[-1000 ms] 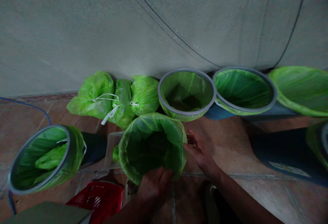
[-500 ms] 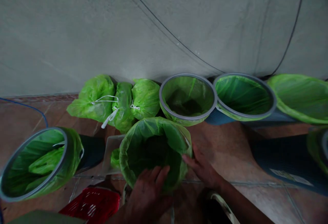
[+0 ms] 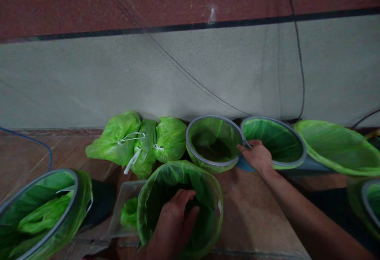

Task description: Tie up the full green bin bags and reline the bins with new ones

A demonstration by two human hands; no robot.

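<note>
Low in the middle stands a round bin lined with a green bag (image 3: 218,180), the bag folded over its edge. Above its opening hovers my left hand (image 3: 175,220), fingers bent, thumb apart, with nothing visible in it. Behind it are two bins with grey rim rings and green liners, a left one (image 3: 212,164) and a right one (image 3: 301,149). My right hand (image 3: 257,156) reaches to where these two meet, its fingers closed on a grey rim. Which of the two rings it holds I cannot tell for sure.
Several tied green bags (image 3: 170,137) lean by the wall. A clear tray (image 3: 117,220) with green plastic is left of the front bin. A tilted lined bin (image 3: 74,196) lies at far left. More lined bins (image 3: 335,145) stand right. A cable (image 3: 190,73) crosses the wall.
My right hand has left the front bin's edge and moved up and right to the grey rims. My left hand stays over the front bin. The view has tilted upward.
</note>
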